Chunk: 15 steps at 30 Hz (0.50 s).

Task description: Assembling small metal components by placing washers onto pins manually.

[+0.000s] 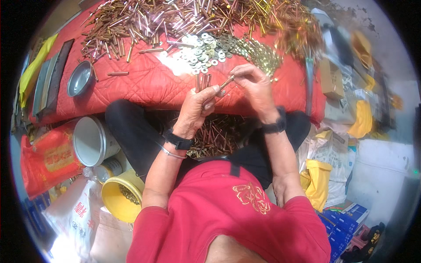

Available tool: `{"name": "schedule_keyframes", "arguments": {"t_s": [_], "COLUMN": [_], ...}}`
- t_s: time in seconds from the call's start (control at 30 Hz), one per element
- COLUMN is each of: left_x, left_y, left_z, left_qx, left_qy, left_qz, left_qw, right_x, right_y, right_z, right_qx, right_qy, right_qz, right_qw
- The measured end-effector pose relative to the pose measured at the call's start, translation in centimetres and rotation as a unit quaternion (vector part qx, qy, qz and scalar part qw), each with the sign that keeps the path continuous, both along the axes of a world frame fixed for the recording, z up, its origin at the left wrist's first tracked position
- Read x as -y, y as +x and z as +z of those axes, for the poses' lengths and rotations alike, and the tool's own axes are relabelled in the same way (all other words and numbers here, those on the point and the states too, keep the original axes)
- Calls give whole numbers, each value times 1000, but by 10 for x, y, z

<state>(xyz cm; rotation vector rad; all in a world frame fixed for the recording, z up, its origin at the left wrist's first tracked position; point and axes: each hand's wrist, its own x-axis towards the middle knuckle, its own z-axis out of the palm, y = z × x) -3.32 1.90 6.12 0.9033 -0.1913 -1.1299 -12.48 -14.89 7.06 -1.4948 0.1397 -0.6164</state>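
Over the near edge of the red quilted cover (144,90), my left hand (195,109) is closed around several copper-coloured bolts (203,81). Its thumb and forefinger hold one bolt (226,83) slanting toward my right hand (258,87). The right fingertips pinch that bolt's far end; a small piece there is too small to make out. Just beyond the hands lie a heap of flat round washers (204,50) and, to its right, a spread of small gold-coloured pieces (263,57), perhaps nuts. A large heap of bolts (184,19) covers the far side.
More bolts (212,140) lie between my legs. A metal bowl (80,79) sits on the cover's left. Lower left are a white bucket (90,142), a yellow bucket (120,206) with small parts and a red sack (50,158). A cardboard box (331,79) stands right.
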Motion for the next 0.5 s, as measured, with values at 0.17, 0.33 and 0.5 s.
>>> {"name": "schedule_keyframes", "arguments": {"t_s": [0.17, 0.33, 0.5], "left_x": [-2, -4, -5], "left_y": [2, 3, 5], "left_z": [-7, 5, 2], "left_qx": [6, 156, 129], "left_qy": [1, 69, 74], "left_qz": [-13, -9, -29], "left_qw": [1000, 985, 988], "right_x": [-8, 8, 11], "right_y": [0, -10, -12], "right_z": [12, 18, 13], "right_qx": [-61, -227, -228], "right_qy": [-53, -241, -275], "right_qz": [-16, 49, 46], "right_qw": [997, 942, 933]}}
